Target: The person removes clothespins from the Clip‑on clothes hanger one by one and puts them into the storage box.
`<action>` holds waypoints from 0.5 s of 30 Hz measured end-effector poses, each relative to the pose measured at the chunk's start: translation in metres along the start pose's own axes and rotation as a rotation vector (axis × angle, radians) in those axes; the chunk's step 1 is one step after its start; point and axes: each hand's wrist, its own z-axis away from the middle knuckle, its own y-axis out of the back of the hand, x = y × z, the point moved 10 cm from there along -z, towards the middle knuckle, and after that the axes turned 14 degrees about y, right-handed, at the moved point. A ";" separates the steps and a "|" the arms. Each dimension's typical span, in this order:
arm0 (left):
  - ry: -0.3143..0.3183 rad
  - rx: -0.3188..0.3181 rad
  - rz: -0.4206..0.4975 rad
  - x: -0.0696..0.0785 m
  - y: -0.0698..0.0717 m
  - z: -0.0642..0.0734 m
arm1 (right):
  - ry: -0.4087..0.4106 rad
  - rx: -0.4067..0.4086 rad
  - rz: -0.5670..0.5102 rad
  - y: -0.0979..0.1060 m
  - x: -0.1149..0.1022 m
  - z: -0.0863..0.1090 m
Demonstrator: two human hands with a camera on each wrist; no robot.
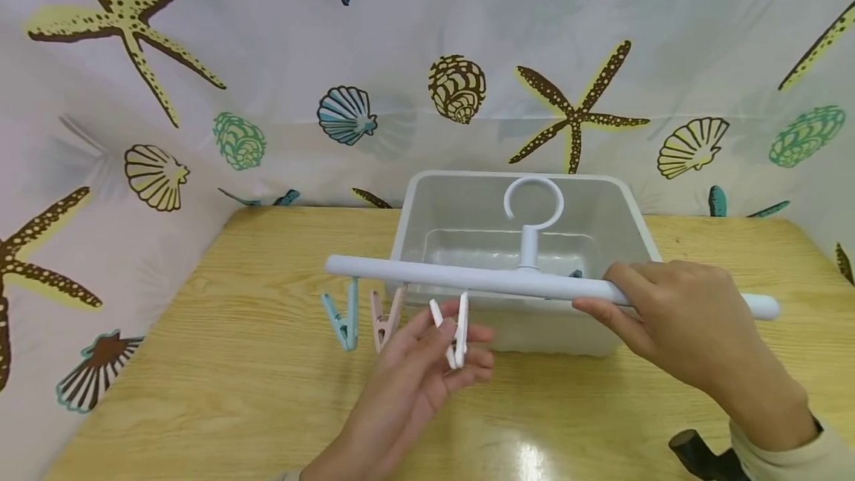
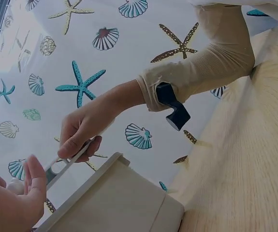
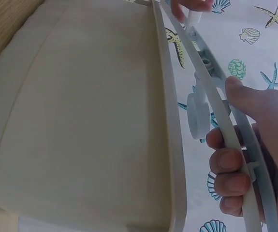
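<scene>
A white clip hanger (image 1: 461,275) with a ring hook (image 1: 559,203) on top spans the front of a bin. My right hand (image 1: 688,318) grips its bar towards the right end; in the right wrist view the fingers curl round the bar. Under the bar's left half hang a blue clothespin (image 1: 346,321) and a pink clothespin (image 1: 386,318). A white clothespin (image 1: 459,336) is further right, its top right at the bar's underside. My left hand (image 1: 414,377) pinches this white clothespin, thumb in front and fingers behind it.
Behind the bar, a translucent plastic bin (image 1: 528,329) stands on the wooden table (image 1: 267,392), with a small dark item (image 1: 576,274) inside. A patterned curtain (image 1: 280,58) closes off the back and sides. A dark wrist mount (image 1: 701,455) sticks out by my right sleeve.
</scene>
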 end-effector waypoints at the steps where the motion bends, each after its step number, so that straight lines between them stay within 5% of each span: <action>1: -0.017 0.037 -0.041 0.002 0.003 -0.001 | -0.005 -0.007 -0.003 -0.001 0.000 0.001; 5: -0.131 0.160 -0.349 0.013 0.007 0.000 | -0.026 -0.037 -0.021 -0.005 0.001 0.003; 11: -0.544 0.400 -1.016 0.047 -0.005 0.021 | -0.020 -0.098 -0.025 -0.010 -0.002 0.005; 15: -0.727 0.580 -1.374 0.056 -0.015 0.034 | 0.017 -0.107 0.000 -0.012 -0.008 0.004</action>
